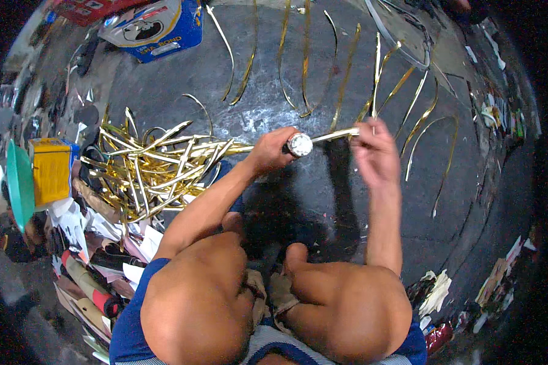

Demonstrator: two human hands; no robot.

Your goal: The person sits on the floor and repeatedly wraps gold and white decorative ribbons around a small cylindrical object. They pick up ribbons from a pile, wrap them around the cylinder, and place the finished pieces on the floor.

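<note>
Peripherally, a loose heap of glossy gold strips (164, 167) lies beside the left forearm, bordered by crumpled white paper scraps (73, 225), a yellow rectangular tin (52, 173) and a green round plate-like piece (19, 185); a blue-and-white angular container (158, 30) stands beyond. The left hand (273, 149) is wrapped around a dark cylinder with a rough white round end (299, 145). The blurred right hand (376, 149) appears to pinch a narrow gold-and-white strip (337, 135), which spans the gap between both hands. Separate strips, thin and curved, arc along the far side and right; dark, scuffed floor (426, 237) extends beside the right forearm.
</note>
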